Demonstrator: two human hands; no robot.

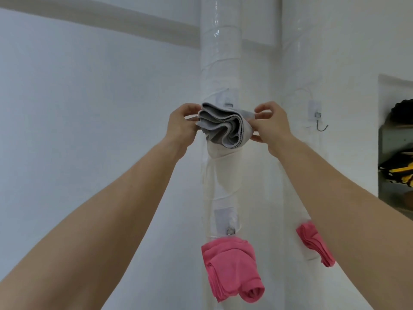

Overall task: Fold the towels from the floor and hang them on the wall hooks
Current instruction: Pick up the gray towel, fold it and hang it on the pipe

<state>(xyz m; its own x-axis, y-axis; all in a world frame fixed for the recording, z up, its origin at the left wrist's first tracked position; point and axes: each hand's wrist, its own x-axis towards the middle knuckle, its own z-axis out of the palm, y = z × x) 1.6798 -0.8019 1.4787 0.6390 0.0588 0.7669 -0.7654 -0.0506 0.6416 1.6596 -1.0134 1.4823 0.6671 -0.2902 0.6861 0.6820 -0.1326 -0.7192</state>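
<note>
A folded grey towel point(223, 126) is held up against a white column, just below an upper hook point(228, 105). My left hand point(181, 126) pinches its left edge and my right hand point(268, 124) pinches its right side. A white towel point(223, 166) hangs beneath the grey one on the same column. Lower on that column a pink towel point(232, 267) hangs under another hook point(230, 231). A second pink towel point(315, 245) hangs on the right column, partly hidden by my right forearm. An empty metal hook point(320, 121) sticks out of the right column.
Two white taped columns point(220, 52) stand against a white wall. At the right edge an opening shows shelves with black and yellow items point(400, 175).
</note>
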